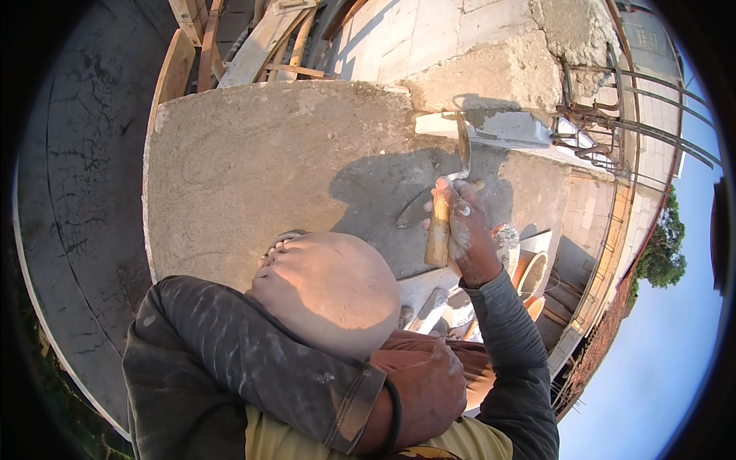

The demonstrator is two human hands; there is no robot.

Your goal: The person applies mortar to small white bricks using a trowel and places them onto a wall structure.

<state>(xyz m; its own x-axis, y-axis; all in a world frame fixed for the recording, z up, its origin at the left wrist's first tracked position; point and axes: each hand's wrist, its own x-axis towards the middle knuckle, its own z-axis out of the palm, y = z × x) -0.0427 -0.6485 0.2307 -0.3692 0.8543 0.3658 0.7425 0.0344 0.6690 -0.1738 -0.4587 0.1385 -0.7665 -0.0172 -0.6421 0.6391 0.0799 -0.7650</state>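
Note:
My right hand (pixel 469 230) is closed around the wooden handle (pixel 438 230) of a trowel, raised above the grey concrete surface. The trowel's narrow metal blade (pixel 464 146) points away from me, seen nearly edge-on. Just beyond it, a white block (pixel 506 127) lies at the foot of the rough wall, with grey mortar on part of it. My left arm is bent across my body. Near my lap, my left hand (pixel 429 391) rests by the brown cloth (pixel 410 345); its fingers are hidden from view. My bent bare knee (pixel 330 287) fills the space between my arms.
The concrete slab (pixel 230 165) spreads ahead and left. Bent steel bars (pixel 606 123) jut from the broken wall at right. Timber planks (pixel 261 46) lean at the far left. A bucket (pixel 532 276) and white block pieces (pixel 429 307) sit beside my right forearm.

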